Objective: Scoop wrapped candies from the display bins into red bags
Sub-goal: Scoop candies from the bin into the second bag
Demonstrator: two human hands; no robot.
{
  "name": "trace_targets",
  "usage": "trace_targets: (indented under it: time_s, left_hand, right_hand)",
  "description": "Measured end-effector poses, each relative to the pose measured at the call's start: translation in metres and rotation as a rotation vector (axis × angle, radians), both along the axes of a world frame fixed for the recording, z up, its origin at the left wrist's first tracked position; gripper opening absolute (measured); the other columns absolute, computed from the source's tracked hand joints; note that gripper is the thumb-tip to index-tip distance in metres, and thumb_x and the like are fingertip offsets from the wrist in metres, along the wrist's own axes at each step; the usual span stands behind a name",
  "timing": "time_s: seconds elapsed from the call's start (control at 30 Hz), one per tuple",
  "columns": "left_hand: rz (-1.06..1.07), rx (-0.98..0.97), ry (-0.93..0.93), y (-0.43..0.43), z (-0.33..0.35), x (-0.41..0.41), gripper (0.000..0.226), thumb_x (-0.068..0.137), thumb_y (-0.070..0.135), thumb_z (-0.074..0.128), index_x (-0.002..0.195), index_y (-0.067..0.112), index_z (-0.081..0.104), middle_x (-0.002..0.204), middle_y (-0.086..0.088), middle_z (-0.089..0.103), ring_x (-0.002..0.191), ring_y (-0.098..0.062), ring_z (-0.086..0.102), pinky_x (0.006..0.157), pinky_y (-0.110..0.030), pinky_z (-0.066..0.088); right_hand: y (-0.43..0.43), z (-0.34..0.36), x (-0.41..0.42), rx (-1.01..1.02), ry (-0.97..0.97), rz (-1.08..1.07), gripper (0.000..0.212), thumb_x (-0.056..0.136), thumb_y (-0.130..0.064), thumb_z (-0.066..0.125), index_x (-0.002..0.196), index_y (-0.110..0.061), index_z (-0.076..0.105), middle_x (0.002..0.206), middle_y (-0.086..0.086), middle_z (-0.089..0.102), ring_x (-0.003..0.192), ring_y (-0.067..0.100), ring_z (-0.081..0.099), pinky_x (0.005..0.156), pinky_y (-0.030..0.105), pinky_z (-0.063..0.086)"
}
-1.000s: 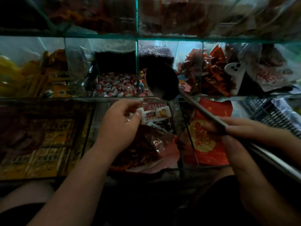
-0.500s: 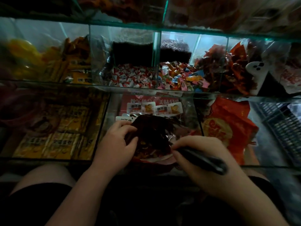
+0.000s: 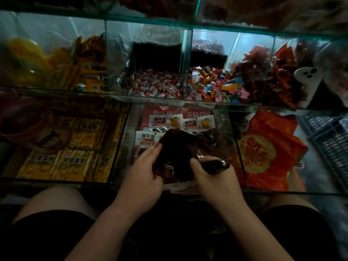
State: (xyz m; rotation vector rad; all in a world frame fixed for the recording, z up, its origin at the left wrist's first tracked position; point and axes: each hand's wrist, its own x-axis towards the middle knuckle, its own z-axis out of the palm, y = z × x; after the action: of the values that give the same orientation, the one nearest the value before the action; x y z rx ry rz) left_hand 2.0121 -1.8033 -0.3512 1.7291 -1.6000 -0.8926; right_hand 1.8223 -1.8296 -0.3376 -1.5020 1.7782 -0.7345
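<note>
A dark red translucent bag (image 3: 180, 147) stands open over the middle lower glass bin. My left hand (image 3: 143, 174) grips the bag's left rim. My right hand (image 3: 212, 179) grips the dark handle of a scoop (image 3: 216, 165), whose bowl is down inside the bag and mostly hidden. Behind, on the upper shelf, one bin holds red-and-white wrapped candies (image 3: 154, 84) and the one beside it holds mixed coloured wrapped candies (image 3: 218, 86).
Glass dividers (image 3: 185, 59) separate the bins. Yellow packets (image 3: 66, 146) fill the lower left bin, white-labelled snack packs (image 3: 190, 122) lie behind the bag, and an orange printed bag (image 3: 267, 147) fills the lower right. A blue-grey basket (image 3: 331, 140) sits far right.
The scoop came down from the candy bins on the upper shelf into the bag. My right hand moved in close beside my left, which kept hold of the bag's rim.
</note>
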Motion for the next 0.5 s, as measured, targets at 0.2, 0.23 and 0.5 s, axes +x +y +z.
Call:
trace_targets:
  time_s: [0.2, 0.23, 0.5]
  left_hand:
    - [-0.018, 0.019, 0.074, 0.002, -0.001, -0.001, 0.089, 0.087, -0.005, 0.056, 0.156, 0.045, 0.031, 0.129, 0.064, 0.019, 0.138, 0.019, 0.027, 0.118, -0.028, 0.036]
    - [-0.01, 0.018, 0.088, 0.002, -0.001, 0.0, 0.089, 0.087, -0.005, 0.056, 0.156, 0.045, 0.031, 0.132, 0.061, 0.022, 0.139, 0.018, 0.027, 0.119, -0.03, 0.036]
    - [-0.009, 0.02, 0.168, 0.003, 0.003, -0.002, 0.091, 0.084, -0.007, 0.054, 0.154, 0.048, 0.033, 0.14, 0.053, 0.028, 0.133, 0.008, 0.044, 0.102, -0.033, 0.054]
  right_hand:
    - [-0.011, -0.01, 0.001, 0.088, -0.024, 0.038, 0.032, 0.091, -0.046, 0.066, 0.078, -0.017, 0.074, 0.069, -0.006, 0.072, 0.062, 0.003, 0.066, 0.056, 0.025, 0.054]
    - [-0.011, -0.008, -0.003, 0.077, -0.083, 0.018, 0.028, 0.091, -0.045, 0.067, 0.079, -0.02, 0.073, 0.068, -0.006, 0.072, 0.06, 0.003, 0.066, 0.052, 0.02, 0.052]
    - [0.001, -0.006, 0.002, 0.029, 0.002, 0.135, 0.021, 0.09, -0.037, 0.072, 0.07, -0.032, 0.07, 0.07, -0.017, 0.07, 0.066, -0.004, 0.065, 0.056, 0.01, 0.046]
